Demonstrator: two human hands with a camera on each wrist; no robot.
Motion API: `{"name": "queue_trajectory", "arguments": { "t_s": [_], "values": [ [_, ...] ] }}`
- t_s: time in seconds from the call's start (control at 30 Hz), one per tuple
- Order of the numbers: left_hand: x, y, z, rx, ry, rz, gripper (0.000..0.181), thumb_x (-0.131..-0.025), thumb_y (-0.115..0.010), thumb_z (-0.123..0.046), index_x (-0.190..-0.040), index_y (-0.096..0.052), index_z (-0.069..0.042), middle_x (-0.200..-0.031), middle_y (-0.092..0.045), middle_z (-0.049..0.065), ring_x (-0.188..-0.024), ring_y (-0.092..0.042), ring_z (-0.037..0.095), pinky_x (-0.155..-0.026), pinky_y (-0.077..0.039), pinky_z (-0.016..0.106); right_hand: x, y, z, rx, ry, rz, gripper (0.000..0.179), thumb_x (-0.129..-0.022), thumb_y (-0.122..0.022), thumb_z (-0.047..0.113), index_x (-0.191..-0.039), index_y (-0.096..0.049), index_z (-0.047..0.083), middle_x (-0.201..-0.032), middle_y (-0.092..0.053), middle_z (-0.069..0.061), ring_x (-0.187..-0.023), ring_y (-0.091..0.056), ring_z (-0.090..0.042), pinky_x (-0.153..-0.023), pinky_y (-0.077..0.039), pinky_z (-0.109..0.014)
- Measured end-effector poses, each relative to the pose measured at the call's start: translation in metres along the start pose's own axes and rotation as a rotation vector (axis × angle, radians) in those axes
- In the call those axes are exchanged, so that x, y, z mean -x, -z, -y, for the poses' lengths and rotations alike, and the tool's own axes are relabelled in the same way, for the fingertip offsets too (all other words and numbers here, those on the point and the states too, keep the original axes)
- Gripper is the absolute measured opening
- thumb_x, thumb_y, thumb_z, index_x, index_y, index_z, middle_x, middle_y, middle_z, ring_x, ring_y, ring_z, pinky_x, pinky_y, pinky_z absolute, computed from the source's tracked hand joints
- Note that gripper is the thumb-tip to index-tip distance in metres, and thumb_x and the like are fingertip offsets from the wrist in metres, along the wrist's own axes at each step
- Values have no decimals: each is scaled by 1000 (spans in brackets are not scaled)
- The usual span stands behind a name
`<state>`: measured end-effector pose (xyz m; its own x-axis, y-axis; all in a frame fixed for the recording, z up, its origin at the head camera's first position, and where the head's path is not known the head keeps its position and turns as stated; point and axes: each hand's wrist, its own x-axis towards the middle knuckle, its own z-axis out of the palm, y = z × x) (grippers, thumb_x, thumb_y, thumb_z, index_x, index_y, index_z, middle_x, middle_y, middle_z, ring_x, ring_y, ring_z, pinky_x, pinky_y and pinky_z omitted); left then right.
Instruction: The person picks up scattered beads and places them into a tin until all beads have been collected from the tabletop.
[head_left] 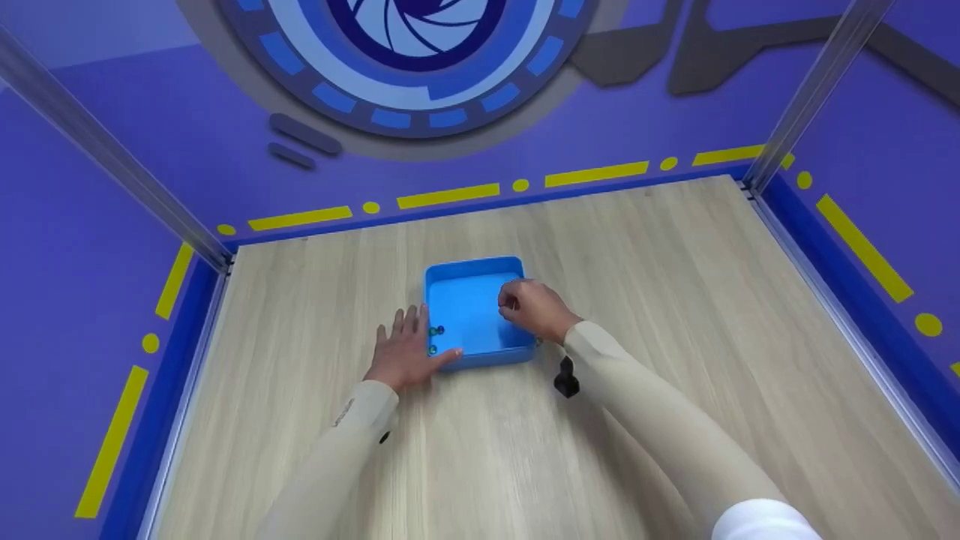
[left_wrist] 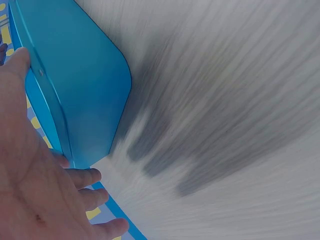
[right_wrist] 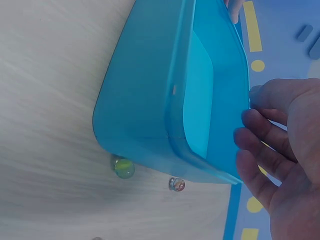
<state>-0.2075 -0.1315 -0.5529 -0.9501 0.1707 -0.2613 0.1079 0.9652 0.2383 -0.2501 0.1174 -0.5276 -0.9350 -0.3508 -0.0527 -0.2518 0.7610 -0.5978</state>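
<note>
Right hand point(head_left: 534, 307): curls above the right side of a shallow blue rounded-corner box point(head_left: 472, 304), likely plastic; shows no ball in its grip from either view, though cannot tell whether 1 sits hidden between thumb and fingertips.
Left hand point(head_left: 405, 354): spreads wide at the near left corner, thumb laid on the near rim, curled round nothing; probably steadies the box.
Blue box: stands upright on the pale wood-grain tabletop point(head_left: 480, 450), between both hands.
Balls inside: at least 3 small, dark, glassy balls point(head_left: 440, 330), all along the left wall; 2 close together, 1 nearer the corner.
Balls outside: 1 clear glass marble with yellow-green inside point(right_wrist: 124, 168) and 1 smaller-looking clear marble with reddish inside point(right_wrist: 177, 184), both on the tabletop just beside the box; perhaps 1 more, cut off at the lower edge of the right wrist view.
Gathering into box: judged partly done, with 3 in and at least 2 left outside.
</note>
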Motion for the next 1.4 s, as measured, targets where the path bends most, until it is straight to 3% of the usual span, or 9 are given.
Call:
{"name": "queue_trajectory", "arguments": {
  "t_s": [0.3, 0.87, 1.4],
  "values": [
    [0, 3, -1, 9, -29, -5, 108, -81, -48, -78, -157, -9, -11, -163, -15, 15, -151, -10, 37, -117, -10, 64, 2, 4, -5, 7, 19, -21, 7, -92, -63, 16, -92, -69, 12, -89, -66, -3, -82, -57, -16, -76, -53, -30],
    [0, 3, -1, 7, -20, 5, 109, -80, -47, -79, -157, -8, -12, -163, -13, 14, -151, -8, 37, -118, -9, 62, 3, 11, -11, -19, -100, 2, 9, -93, -64, 19, -100, -68, 14, -94, -64, -3, -87, -57, -18, -83, -54, -30],
    [1, 3, -1, -1, -36, -13, 107, -81, -49, -77, -156, -10, -10, -162, -17, 16, -150, -12, 37, -116, -12, 63, 3, 14, -25, -11, -83, -65, 8, -92, -62, 13, -95, -69, 11, -92, -65, -4, -85, -56, -19, -80, -52, -30]
  ]
}}
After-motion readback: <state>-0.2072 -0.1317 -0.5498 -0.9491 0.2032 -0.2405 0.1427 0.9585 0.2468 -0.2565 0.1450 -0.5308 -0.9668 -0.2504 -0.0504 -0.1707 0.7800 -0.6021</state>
